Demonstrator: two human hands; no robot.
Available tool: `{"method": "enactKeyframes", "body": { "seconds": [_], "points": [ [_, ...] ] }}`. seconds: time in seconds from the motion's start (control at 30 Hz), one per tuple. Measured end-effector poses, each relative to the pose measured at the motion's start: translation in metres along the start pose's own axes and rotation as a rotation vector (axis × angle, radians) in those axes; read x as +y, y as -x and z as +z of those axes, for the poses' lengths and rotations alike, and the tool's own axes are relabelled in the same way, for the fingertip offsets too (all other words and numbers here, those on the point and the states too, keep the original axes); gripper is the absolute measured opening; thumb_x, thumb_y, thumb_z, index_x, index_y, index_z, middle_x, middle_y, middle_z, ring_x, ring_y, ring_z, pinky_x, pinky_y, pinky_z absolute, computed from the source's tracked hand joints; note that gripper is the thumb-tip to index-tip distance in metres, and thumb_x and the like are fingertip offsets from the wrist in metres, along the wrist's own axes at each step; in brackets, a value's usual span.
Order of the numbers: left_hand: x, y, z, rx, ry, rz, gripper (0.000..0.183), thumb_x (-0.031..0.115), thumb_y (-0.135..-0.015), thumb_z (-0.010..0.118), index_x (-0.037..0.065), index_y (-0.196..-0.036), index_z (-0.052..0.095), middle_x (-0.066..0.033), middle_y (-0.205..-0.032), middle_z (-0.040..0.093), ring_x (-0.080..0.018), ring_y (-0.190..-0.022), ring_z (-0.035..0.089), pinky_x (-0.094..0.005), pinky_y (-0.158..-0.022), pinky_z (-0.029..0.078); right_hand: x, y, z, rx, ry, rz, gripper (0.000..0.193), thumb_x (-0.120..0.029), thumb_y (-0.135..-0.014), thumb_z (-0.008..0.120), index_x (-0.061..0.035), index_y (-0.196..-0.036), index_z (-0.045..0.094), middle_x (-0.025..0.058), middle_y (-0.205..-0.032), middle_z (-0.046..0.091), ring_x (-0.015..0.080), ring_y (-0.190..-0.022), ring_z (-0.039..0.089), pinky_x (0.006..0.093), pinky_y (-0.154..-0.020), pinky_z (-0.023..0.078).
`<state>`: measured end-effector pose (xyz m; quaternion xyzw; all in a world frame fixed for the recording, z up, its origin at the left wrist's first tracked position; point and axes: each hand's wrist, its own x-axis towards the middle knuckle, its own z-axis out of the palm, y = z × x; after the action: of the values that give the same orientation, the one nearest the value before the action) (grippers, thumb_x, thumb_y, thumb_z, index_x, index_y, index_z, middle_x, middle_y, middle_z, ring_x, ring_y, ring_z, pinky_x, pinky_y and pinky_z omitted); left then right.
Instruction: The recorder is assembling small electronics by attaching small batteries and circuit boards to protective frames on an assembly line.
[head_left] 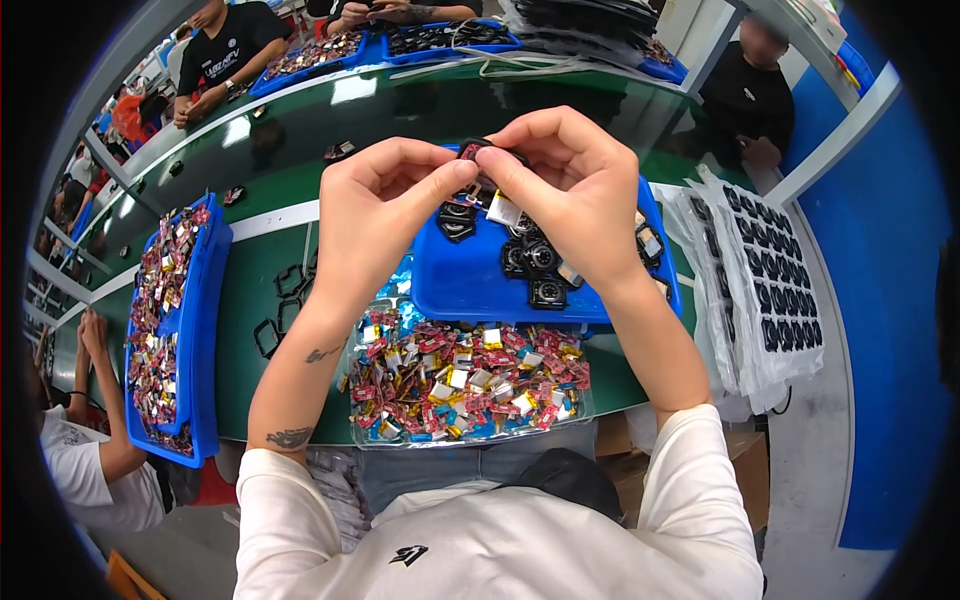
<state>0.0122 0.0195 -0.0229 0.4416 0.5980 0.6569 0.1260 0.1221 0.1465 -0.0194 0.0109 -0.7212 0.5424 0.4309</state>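
Observation:
Both hands meet over the far part of a blue tray [455, 285]. Between them is a small black watch-like case [475, 150] with a red circuit board showing in it. My left hand [380, 200] pinches its left side between thumb and fingers. My right hand [580, 195] grips the other side, its thumb pressed on the board. A flat silver-white battery [503, 210] shows just below the fingers; whether it is attached to the case is hidden. Several black watch-like cases [540, 257] lie in the tray under my hands.
Nearest me, a clear tray [470, 437] holds heaped red circuit boards with batteries. Black frames [268, 338] lie to its left, beside a long blue bin [213, 330] of boards. White sheets of black parts [775, 270] are stacked right. Co-workers [228, 50] sit across the green table.

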Motion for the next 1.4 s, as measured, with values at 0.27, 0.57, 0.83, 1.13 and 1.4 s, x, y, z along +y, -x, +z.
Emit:
{"method": "enactKeyframes", "body": {
  "seconds": [0.27, 0.57, 0.83, 1.13, 1.4],
  "points": [
    [-0.015, -0.003, 0.011, -0.022, 0.124, 0.030, 0.020, 0.016, -0.087, 0.066, -0.003, -0.092, 0.066, -0.0035, -0.080, 0.065, -0.0063, -0.072, 0.059, -0.0193, -0.064, 0.047, 0.008, -0.003, 0.000, 0.065, -0.058, -0.049, 0.009, -0.004, -0.083, 0.066, 0.0021, -0.088, 0.063, 0.0076, -0.082, 0.068, 0.0089, -0.074, 0.065, 0.0216, -0.065, 0.052],
    [-0.019, -0.002, 0.019, 0.007, 0.114, 0.063, 0.020, 0.020, -0.092, 0.061, 0.000, -0.089, 0.062, -0.0004, -0.079, 0.061, -0.0060, -0.071, 0.055, -0.0202, -0.067, 0.044, -0.005, -0.009, -0.020, -0.132, 0.086, -0.055, 0.021, 0.001, -0.081, 0.064, 0.0027, -0.102, 0.066, 0.0068, -0.093, 0.067, 0.0079, -0.079, 0.063, 0.0197, -0.066, 0.053],
    [-0.016, 0.000, 0.022, -0.051, 0.228, 0.069, 0.019, 0.019, -0.092, 0.062, 0.000, -0.089, 0.060, -0.0018, -0.080, 0.062, -0.0070, -0.072, 0.056, -0.0207, -0.067, 0.045, -0.010, -0.011, -0.020, -0.109, 0.085, -0.040, 0.020, -0.002, -0.077, 0.064, 0.0017, -0.095, 0.068, 0.0095, -0.082, 0.069, 0.0109, -0.072, 0.066, 0.0233, -0.063, 0.054],
    [-0.019, -0.023, 0.016, 0.027, 0.088, 0.033, 0.020, 0.018, -0.089, 0.064, -0.001, -0.087, 0.066, -0.0025, -0.079, 0.065, -0.0057, -0.072, 0.057, -0.0204, -0.066, 0.044, -0.015, -0.015, -0.032, -0.145, 0.181, 0.024, 0.024, -0.003, -0.081, 0.065, 0.0021, -0.104, 0.065, 0.0080, -0.097, 0.067, 0.0100, -0.085, 0.063, 0.0233, -0.072, 0.053],
    [-0.131, -0.144, -0.006, 0.128, -0.604, -0.280, 0.031, 0.041, -0.075, 0.073, 0.010, -0.079, 0.075, -0.0047, -0.072, 0.070, -0.0118, -0.068, 0.064, -0.0273, -0.067, 0.049, -0.027, -0.023, -0.063, 0.080, 0.211, -0.158, 0.021, -0.001, -0.084, 0.062, 0.0046, -0.104, 0.062, 0.0117, -0.100, 0.067, 0.0139, -0.091, 0.064, 0.0251, -0.080, 0.051]
  ]
}}
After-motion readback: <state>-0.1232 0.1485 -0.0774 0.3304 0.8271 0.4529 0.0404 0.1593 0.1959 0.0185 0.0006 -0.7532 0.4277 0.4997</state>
